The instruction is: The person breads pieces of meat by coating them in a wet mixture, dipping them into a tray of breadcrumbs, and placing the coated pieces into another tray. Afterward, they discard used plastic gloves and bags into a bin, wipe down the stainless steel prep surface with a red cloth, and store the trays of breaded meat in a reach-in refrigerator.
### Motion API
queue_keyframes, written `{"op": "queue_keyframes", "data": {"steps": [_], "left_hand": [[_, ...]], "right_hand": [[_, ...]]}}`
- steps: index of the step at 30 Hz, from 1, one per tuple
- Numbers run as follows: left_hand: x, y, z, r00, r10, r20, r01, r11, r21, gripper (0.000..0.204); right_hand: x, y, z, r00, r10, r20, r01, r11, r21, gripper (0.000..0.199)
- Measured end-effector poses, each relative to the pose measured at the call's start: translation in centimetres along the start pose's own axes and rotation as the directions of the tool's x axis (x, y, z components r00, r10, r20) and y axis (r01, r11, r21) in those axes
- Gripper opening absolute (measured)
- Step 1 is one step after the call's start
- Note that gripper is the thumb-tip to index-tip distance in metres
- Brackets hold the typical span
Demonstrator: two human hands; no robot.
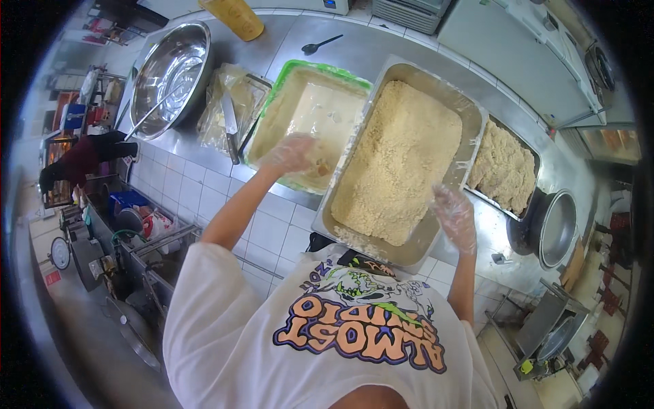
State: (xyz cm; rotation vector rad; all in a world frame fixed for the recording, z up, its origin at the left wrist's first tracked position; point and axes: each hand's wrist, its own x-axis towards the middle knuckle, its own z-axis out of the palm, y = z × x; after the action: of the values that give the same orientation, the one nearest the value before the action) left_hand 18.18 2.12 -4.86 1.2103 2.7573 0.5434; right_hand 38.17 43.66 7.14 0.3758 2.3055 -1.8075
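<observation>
My left hand (293, 153), in a clear plastic glove, reaches over a green-rimmed basin (298, 65) of pale, runny batter (320, 109). Its fingers are smeared and low at the batter, so their grip is unclear. A small brownish piece (322, 168) shows beside them. To the right stands a deep steel pan (470, 129) heaped with yellowish crumbs (402, 157). At its right wall is my right hand (455, 218), also gloved and dusted with crumbs, its fingers apart and holding nothing visible.
A tray of lumpy coated pieces (504, 167) sits right of the pan, near a round metal pan (557, 228). Left of the basin lie a knife (230, 126) and plastic bags (228, 95), then a large steel bowl (170, 82). A black spoon (321, 45) lies behind. Another person (85, 163) stands far left.
</observation>
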Motion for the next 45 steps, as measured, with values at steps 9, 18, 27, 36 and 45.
{"op": "queue_keyframes", "data": {"steps": [9,18,27,36,45], "left_hand": [[4.3,4.6,2.2,0.812,-0.225,0.538,0.119,0.967,0.226,0.020],[3.5,2.1,1.0,0.836,-0.212,0.506,0.244,0.970,0.002,0.028],[2.9,-2.2,-1.0,0.841,-0.455,0.292,0.539,0.744,-0.395,0.032],[4.1,-0.1,-5.5,0.862,-0.506,-0.033,0.438,0.776,-0.453,0.025],[4.1,-1.1,-5.7,0.934,-0.346,-0.087,0.305,0.902,-0.304,0.020]], "right_hand": [[-5.4,0.1,5.1,0.943,-0.027,-0.331,0.004,0.997,-0.072,0.036],[-7.6,-0.9,7.5,0.861,0.050,-0.505,-0.135,0.982,-0.133,0.034],[-8.4,-0.7,8.3,0.843,0.079,-0.533,-0.105,0.994,-0.020,0.032],[-5.8,4.0,12.2,0.962,-0.078,-0.260,0.071,0.997,-0.035,0.038],[-1.2,7.4,13.6,0.994,-0.024,0.110,0.063,0.927,-0.370,0.044]]}}
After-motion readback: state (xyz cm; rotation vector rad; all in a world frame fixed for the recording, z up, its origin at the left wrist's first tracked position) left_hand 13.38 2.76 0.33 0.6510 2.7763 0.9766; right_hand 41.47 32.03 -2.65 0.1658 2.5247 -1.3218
